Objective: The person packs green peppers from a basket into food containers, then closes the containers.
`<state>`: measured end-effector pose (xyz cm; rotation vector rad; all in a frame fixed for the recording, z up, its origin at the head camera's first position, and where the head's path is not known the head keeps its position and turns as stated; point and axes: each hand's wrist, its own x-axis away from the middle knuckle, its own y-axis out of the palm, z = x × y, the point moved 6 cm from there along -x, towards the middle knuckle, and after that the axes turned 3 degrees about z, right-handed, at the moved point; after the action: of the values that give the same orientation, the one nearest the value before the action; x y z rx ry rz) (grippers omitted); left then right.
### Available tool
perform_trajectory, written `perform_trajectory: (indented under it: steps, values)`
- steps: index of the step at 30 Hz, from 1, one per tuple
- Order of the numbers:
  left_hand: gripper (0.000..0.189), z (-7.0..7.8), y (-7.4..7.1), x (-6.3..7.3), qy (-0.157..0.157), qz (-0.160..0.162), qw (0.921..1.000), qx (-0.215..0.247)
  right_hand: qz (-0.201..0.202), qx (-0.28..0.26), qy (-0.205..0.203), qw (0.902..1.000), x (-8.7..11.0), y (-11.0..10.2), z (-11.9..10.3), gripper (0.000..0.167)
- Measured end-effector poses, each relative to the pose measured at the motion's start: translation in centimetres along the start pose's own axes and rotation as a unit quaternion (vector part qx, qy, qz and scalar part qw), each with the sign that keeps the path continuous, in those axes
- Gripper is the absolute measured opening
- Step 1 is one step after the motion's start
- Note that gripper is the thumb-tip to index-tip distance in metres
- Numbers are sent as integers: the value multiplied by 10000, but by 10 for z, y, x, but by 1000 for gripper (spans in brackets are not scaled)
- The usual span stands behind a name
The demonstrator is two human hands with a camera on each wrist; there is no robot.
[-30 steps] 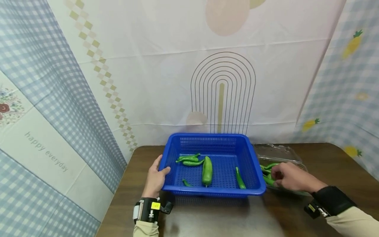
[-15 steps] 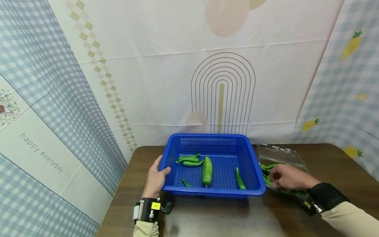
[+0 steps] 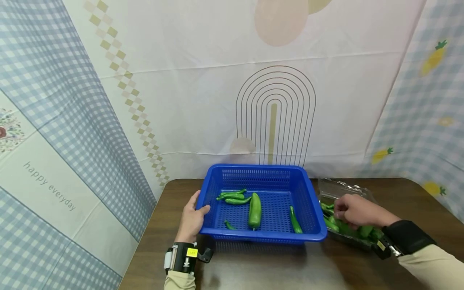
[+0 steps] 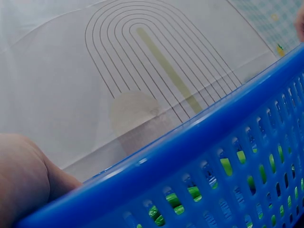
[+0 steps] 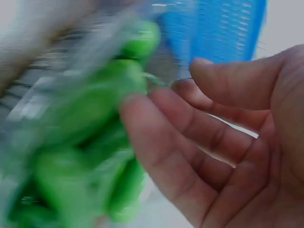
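My left hand (image 3: 191,220) grips the left rim of a blue plastic basket (image 3: 268,237), thumb over the edge. Inside the basket lie several slim green peppers (image 3: 232,196) and one large pepper (image 3: 255,211). Another pepper (image 3: 295,220) rests along the right side. My right hand (image 3: 357,211) is over a clear plastic box (image 3: 348,187) full of green peppers. In the right wrist view its bent fingers and thumb come together at the thin stem of a green pepper (image 5: 126,73), which they appear to pinch. Many peppers there are blurred.
The brown table (image 3: 159,237) carries the basket and box side by side. The box's lid stands open at its back. A printed cloth (image 3: 199,112) hangs right behind the table, with checked cloth (image 3: 108,169) at both sides.
My right hand has risen slightly above the box, and more green peppers show beneath it. The box's near side has shifted a little. My left hand and the basket stay in place.
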<state>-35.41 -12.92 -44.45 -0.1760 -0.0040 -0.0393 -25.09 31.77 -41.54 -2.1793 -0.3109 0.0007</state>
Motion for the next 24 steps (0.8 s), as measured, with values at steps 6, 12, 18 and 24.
perform_trajectory:
  steps: [6,12,18,24]
  values:
    - [66,-2,-6,0,2,84,10000,8,876,865,-714,9898,-27,-19,-72,19]
    - [66,-4,-5,0,-15,116,9999,62,489,1557,-1143,9800,-74,4,-139,8]
    - [66,-5,1,1,-21,87,9999,122,-741,1937,-366,9776,-103,38,-135,10]
    - [65,-4,3,1,51,63,9999,144,-1484,2235,531,9619,-105,60,-112,20]
